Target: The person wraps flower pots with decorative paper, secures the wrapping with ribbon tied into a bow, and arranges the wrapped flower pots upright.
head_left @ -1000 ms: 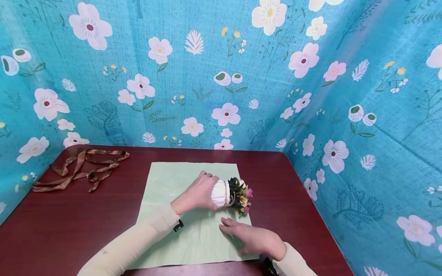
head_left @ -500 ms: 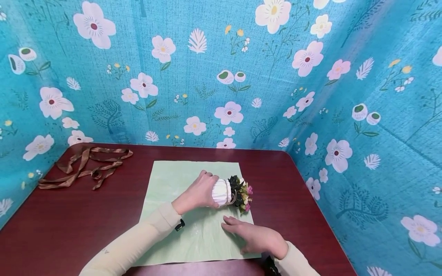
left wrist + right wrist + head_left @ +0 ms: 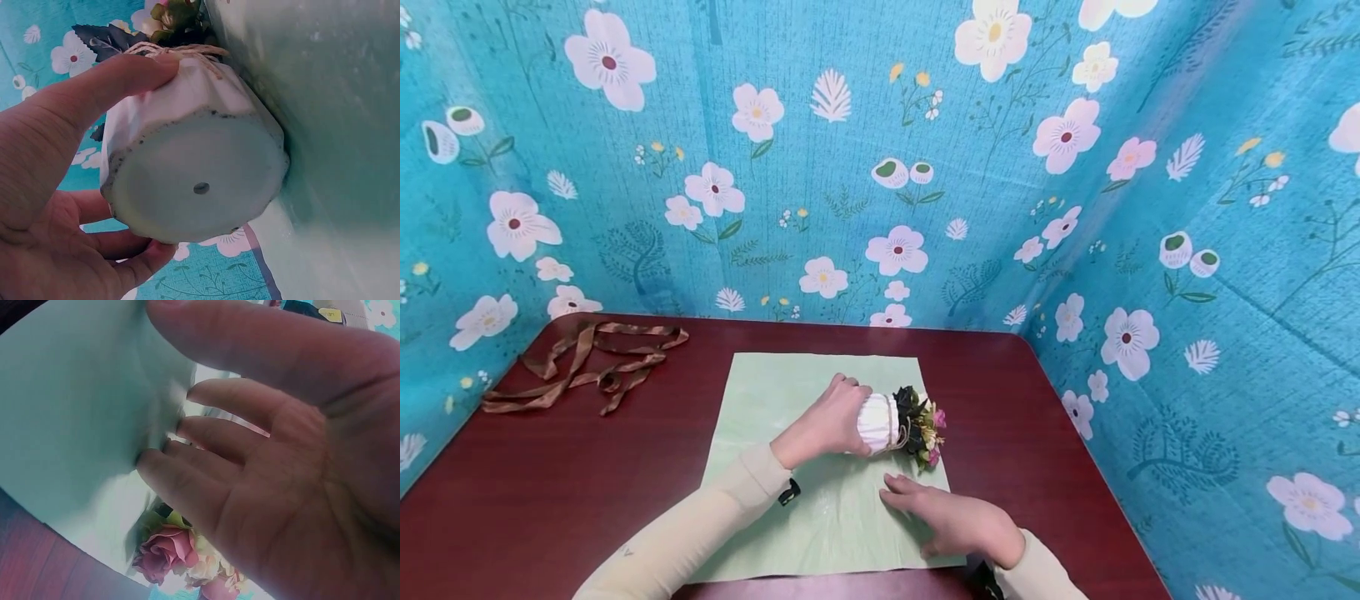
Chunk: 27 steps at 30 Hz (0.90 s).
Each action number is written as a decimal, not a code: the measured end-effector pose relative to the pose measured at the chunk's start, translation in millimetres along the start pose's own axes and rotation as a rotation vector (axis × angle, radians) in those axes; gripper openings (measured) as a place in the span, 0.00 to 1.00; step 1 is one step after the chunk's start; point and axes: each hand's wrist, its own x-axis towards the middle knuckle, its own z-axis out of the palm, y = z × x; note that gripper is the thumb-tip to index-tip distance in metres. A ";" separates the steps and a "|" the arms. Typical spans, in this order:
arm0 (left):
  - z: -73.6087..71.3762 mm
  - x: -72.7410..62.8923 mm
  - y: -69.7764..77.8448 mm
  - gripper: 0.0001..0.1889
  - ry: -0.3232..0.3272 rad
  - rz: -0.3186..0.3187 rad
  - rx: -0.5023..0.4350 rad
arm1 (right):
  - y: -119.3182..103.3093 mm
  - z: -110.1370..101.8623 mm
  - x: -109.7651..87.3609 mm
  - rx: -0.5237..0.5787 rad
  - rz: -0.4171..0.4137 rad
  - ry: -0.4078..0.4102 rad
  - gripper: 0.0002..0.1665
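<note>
A white fluted flowerpot (image 3: pixel 877 423) lies on its side on a pale green sheet of paper (image 3: pixel 767 383). Pink and cream flowers (image 3: pixel 929 429) with dark leaves point right from its mouth, and twine (image 3: pixel 181 50) is tied round its rim. My left hand (image 3: pixel 831 421) grips the pot, thumb on one side and fingers on the other. The left wrist view shows its base with a small hole. My right hand (image 3: pixel 951 517) rests its fingertips on the paper, near the flowers, fingers spread and holding nothing.
A brown ribbon (image 3: pixel 580 367) lies in loose loops at the back left of the dark red table (image 3: pixel 625 467). Blue flower-print cloth (image 3: pixel 820 167) hangs behind the table and along its right side.
Both hands and the pot stay in place. Only the head view shifts slightly.
</note>
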 end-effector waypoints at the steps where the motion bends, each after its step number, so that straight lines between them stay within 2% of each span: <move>1: -0.3 0.2 1.0 0.33 0.005 0.000 0.004 | 0.4 0.0 -0.1 0.002 0.001 0.001 0.54; 6: -1.6 -0.4 6.2 0.32 0.000 -0.028 0.011 | 2.0 -0.2 0.1 0.010 -0.006 -0.007 0.54; 14: -0.1 -1.4 5.6 0.33 0.015 -0.073 0.010 | 2.6 -0.8 0.1 0.015 -0.025 0.003 0.54; 27: -0.6 -6.6 3.1 0.38 0.025 -0.012 0.016 | 1.7 -0.3 0.3 0.033 -0.023 -0.001 0.53</move>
